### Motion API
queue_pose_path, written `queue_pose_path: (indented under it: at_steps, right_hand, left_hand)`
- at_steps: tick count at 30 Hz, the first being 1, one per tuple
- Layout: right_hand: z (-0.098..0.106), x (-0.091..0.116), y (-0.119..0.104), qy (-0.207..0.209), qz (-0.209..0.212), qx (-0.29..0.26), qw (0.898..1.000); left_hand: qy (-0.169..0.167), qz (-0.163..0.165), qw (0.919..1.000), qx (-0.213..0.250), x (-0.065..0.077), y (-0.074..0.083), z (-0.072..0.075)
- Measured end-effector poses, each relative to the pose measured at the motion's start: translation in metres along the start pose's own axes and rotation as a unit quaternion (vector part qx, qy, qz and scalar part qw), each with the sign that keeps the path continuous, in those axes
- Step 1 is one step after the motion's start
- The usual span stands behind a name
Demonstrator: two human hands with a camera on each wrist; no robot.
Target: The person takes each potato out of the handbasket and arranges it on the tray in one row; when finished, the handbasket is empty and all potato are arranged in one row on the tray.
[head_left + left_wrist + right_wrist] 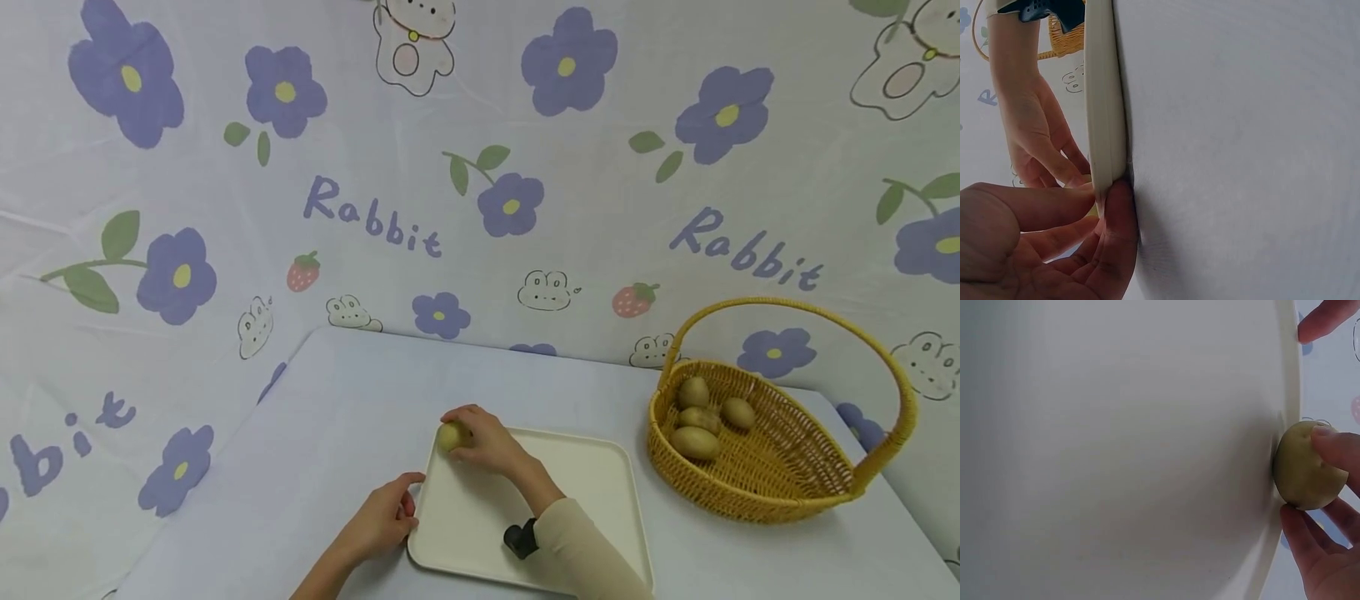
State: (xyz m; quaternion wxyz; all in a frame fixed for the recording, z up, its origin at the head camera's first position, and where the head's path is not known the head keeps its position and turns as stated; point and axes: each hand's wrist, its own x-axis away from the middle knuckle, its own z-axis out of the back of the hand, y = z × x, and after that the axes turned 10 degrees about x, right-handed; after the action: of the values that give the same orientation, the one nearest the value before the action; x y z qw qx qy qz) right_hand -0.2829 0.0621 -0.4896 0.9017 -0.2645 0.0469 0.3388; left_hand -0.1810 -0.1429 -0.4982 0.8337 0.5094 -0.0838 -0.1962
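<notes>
Your right hand (486,442) is curled round one potato (451,437), holding it at the rim in the far left corner of the tray (588,471). Your left hand (381,518) pinches the tray's left edge between thumb and fingers. Open tray surface runs from the potato to the right edge, crossed by your right sleeve (588,550). A strip of table (352,400) separates that edge from the basket (761,504), which holds four more potatoes (695,443).

Beige sleeve (588,550), dark wrist device (519,540)
</notes>
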Motion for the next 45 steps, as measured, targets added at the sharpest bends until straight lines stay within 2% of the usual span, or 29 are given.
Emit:
queue_pose_path:
  at_steps: [15,25,28,32,35,39,45]
  right_hand:
    - [0.001,0.001,-0.001,-0.031,-0.003,0.035,0.999]
    - [0.003,0.002,-0.008,-0.048,-0.007,0.027,0.998]
    - [0.011,0.005,-0.007,-0.036,-0.012,0.021,0.999]
    - [0.041,0.018,0.007,0.008,-0.005,-0.005,1.000]
    - [0.075,0.035,0.026,0.051,-0.007,-0.023,0.998]
    - [0.127,0.069,0.056,0.094,-0.049,-0.025,0.994]
    - [0.196,0.130,0.096,0.108,-0.130,0.010,0.986]
  left_hand:
    - [-0.004,0.001,1.0000,0.003,-0.001,0.001,0.000]
    - [-0.006,0.004,0.9999,0.008,-0.002,-0.001,-0.001]
    - [-0.007,0.004,0.9999,0.010,-0.002,-0.002,-0.001]
    - [-0.007,0.009,0.9999,0.005,-0.002,-0.003,-0.002]
    - [-0.007,0.018,0.9998,0.000,-0.002,-0.002,-0.002]
    - [-0.007,0.022,0.9997,-0.005,-0.003,-0.001,-0.001]
    - [-0.011,0.019,0.9998,-0.005,-0.002,0.000,-0.003]
